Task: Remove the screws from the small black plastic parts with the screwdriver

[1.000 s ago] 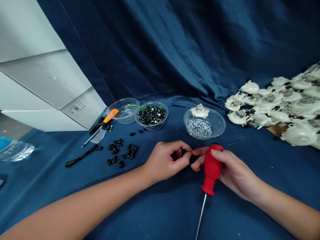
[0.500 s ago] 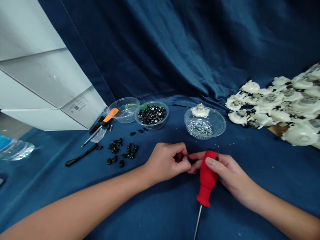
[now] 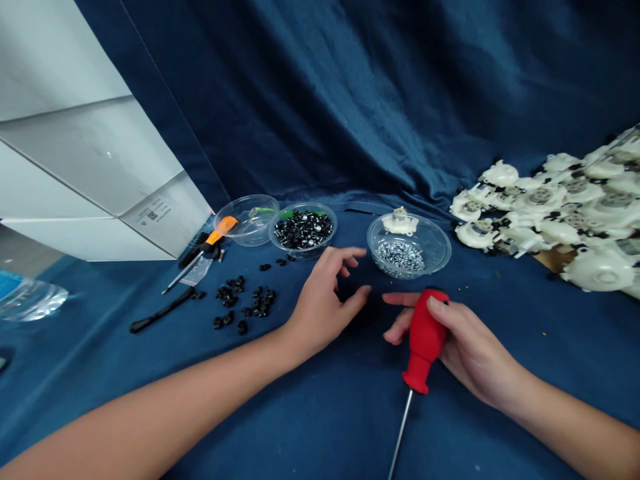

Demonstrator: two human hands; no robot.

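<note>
My left hand (image 3: 327, 300) hovers over the blue cloth, thumb and fingers apart, with nothing in it. Against my right palm lies a red-handled screwdriver (image 3: 426, 337), held under the thumb, its metal shaft pointing down toward me. Two fingers of my right hand (image 3: 465, 340) stretch toward the left one. Just beyond my hands stands a clear bowl (image 3: 436, 257) with small silver screws (image 3: 400, 257) and a white plastic part (image 3: 400, 222) at its far rim. To its left, another clear bowl (image 3: 327, 250) holds small black parts with shiny metal bits (image 3: 303, 230).
Loose black pieces (image 3: 260, 303) lie left of my left hand. Behind them are an orange-handled screwdriver (image 3: 217, 233), a black strip (image 3: 163, 312) and a clear lid (image 3: 245, 227). White plastic assemblies (image 3: 545, 200) are heaped at right. White boxes (image 3: 100, 167) and a bottle (image 3: 30, 297) stand left.
The two hands, touching before, have come apart. My left fingers have opened out from a pinch. My right hand has shifted slightly right and up with the screwdriver.
</note>
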